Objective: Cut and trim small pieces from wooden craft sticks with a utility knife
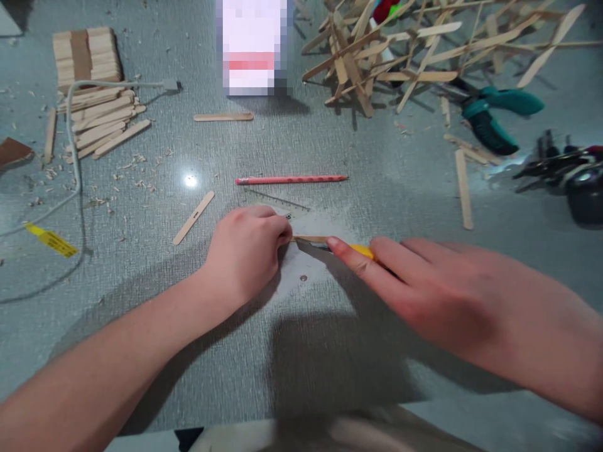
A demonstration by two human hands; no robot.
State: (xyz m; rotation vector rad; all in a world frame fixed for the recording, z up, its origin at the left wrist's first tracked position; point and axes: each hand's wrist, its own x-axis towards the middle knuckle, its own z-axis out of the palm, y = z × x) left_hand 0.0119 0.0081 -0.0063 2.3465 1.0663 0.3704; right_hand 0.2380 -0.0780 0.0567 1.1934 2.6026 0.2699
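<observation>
My left hand [247, 248] is closed on one end of a wooden craft stick [313, 238], holding it low over the table. My right hand [438, 295] grips a yellow-handled utility knife [362, 251], index finger stretched along it. The knife's blade reaches left to the stick, close to my left fingertips. Just beyond my hands lie a clear ruler [277, 199] and a pink pencil [292, 180]. To the left of my left hand rests a craft stick with a small slot [194, 218]. Much of the held stick is hidden by my fingers.
A bundle of craft sticks [98, 59] and loose sticks [106, 116] lie at the back left beside a grey cable [75, 144]. A stick structure [358, 56] spreads across the back right, near teal-handled pliers [492, 119]. Dark tools [560, 160] sit at far right.
</observation>
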